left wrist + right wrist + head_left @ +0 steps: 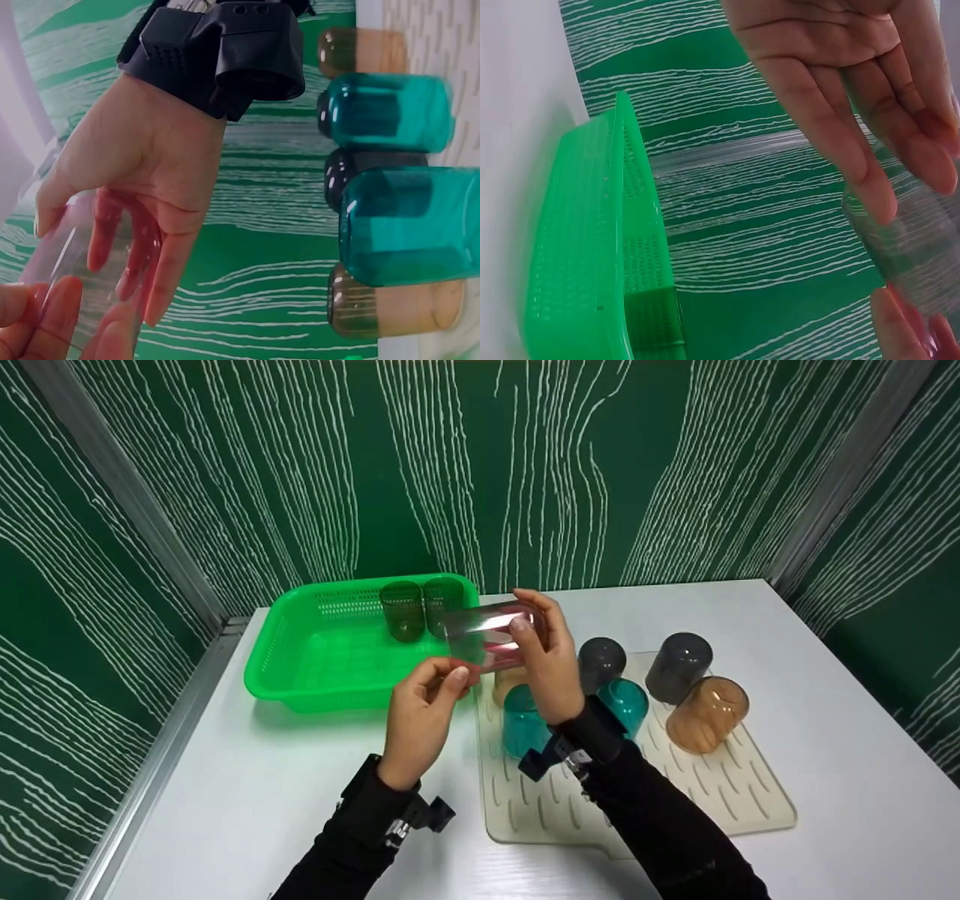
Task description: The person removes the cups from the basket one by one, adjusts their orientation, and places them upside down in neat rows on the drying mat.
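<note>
A pink-tinted clear drinking glass [487, 641] is held on its side in the air between the basket and the mat. My left hand [421, 720] pinches it near the rim, with thumb and fingertips. At its base end, my right hand [553, 664] grips with the thumb in front and fingers behind. In the left wrist view, the rounded pink base lies against the palm of the right hand [154, 154]. The right wrist view has the left hand [832, 67] with its fingertips at the rim end of the glass [922, 240].
A green plastic basket [289, 690] at left holds two dark glasses, [403, 619] at its right end. Upside-down glasses stand on a cream drying mat [555, 821]: grey [679, 667], teal [525, 724] and amber [707, 715], two of each. A green wall [517, 472] closes off the back.
</note>
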`<move>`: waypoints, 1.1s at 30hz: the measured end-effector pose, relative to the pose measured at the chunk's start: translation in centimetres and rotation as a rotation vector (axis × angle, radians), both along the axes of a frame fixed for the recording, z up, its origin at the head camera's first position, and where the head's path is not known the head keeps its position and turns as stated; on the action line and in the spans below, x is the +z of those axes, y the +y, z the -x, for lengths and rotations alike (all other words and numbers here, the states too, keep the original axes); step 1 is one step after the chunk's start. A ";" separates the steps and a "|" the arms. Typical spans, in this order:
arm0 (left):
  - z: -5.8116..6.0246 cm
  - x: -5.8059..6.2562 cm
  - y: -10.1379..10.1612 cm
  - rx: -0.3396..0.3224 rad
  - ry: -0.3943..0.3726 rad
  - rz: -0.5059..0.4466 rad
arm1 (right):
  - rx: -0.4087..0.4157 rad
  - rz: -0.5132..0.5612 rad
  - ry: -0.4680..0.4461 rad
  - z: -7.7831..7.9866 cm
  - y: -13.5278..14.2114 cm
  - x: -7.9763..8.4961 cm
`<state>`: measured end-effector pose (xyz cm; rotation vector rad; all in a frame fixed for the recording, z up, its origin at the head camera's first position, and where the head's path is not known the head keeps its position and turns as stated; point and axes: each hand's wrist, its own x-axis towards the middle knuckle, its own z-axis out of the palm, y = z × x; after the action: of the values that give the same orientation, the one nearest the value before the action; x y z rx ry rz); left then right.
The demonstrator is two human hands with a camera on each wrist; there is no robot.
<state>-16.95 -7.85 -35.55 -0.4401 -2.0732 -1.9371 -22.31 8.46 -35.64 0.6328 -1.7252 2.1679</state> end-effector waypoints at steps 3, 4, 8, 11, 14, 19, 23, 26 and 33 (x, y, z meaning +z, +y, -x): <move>-0.4 -0.3 0.3 -0.051 0.001 0.031 | -0.014 -0.031 0.059 -0.5 0.9 -0.2; -0.5 -0.4 0.3 -0.066 0.003 0.042 | -0.011 -0.039 0.082 -0.7 1.3 -0.2; -0.9 -0.9 0.6 -0.108 0.033 0.103 | 0.003 -0.082 0.162 -1.4 2.7 -0.4; -1.3 -1.2 0.7 -0.123 0.077 0.177 | 0.005 -0.121 0.192 -1.9 3.9 -0.4; -1.8 -1.5 0.7 -0.129 0.120 0.247 | -0.001 -0.162 0.198 -2.3 5.3 -0.3; -2.3 -2.1 0.6 -0.145 0.179 0.388 | -0.078 -0.309 0.232 -2.8 7.5 -0.2; -2.7 -2.9 0.6 -0.128 0.236 0.571 | -0.169 -0.484 0.301 -3.3 8.6 -0.4; -2.9 -3.8 0.6 -0.101 0.252 0.703 | -0.206 -0.605 0.361 -3.6 9.0 -0.8; -3.3 -6.6 0.7 -0.066 0.256 0.991 | -0.229 -0.817 0.457 -4.5 8.9 -2.5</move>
<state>-13.63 -7.13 -42.17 -0.8830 -2.6985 -0.6725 -17.78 17.37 -38.15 0.9566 -2.2195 0.9958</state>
